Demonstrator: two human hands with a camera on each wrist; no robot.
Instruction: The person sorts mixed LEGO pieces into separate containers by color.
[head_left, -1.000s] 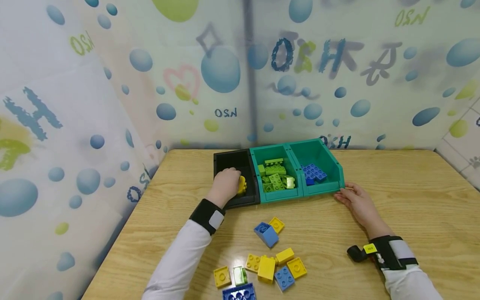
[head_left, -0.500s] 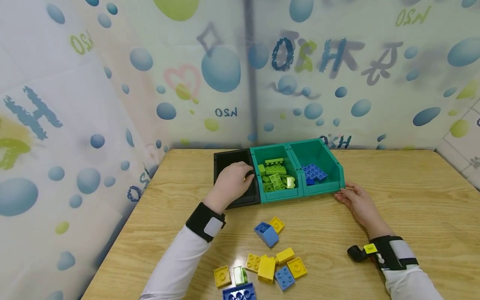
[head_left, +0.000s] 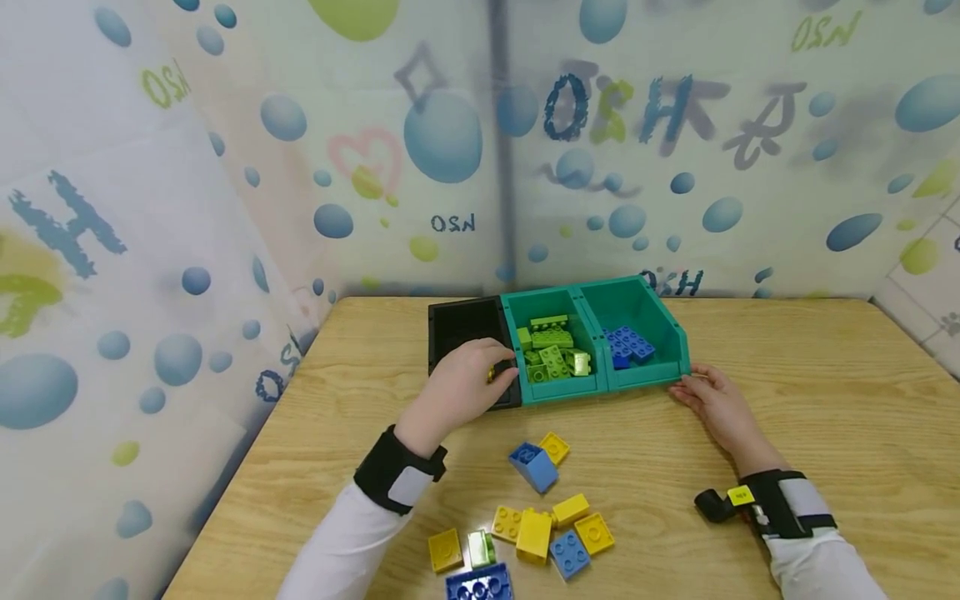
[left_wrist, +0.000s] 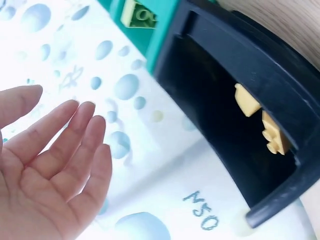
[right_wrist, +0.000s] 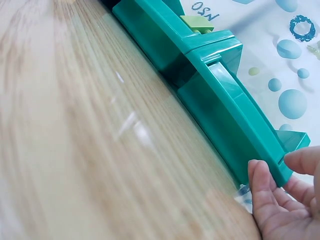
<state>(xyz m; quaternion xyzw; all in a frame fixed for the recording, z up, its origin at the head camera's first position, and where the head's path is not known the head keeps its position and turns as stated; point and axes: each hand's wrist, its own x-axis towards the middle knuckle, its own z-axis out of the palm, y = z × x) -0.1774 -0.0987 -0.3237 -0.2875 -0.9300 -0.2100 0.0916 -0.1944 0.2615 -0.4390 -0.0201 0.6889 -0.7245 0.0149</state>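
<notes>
My left hand (head_left: 461,387) hovers over the near part of the black bin (head_left: 465,302), fingers loosely bent and holding nothing. In the left wrist view, two yellow bricks (left_wrist: 247,100) lie inside that bin; from the head, the hand mostly hides them. At the far right corner of the bin row, my right hand (head_left: 723,408) pinches the front corner of the right teal bin (head_left: 652,375) between thumb and fingers. Blue bricks (head_left: 630,343) lie in this bin. Green bricks (head_left: 551,339) fill much of the middle teal bin (head_left: 562,390).
Loose on the wooden table (head_left: 337,433), nearer me, are several yellow bricks (head_left: 533,536), blue bricks (head_left: 534,467), a shiny green brick (head_left: 482,549) and a dark blue brick (head_left: 478,583). A patterned curtain (head_left: 442,225) hangs behind the bins.
The left hand, earlier reaching down at a yellow brick in the black bin, has come away from it and drawn back toward me and slightly right. The right hand stays put.
</notes>
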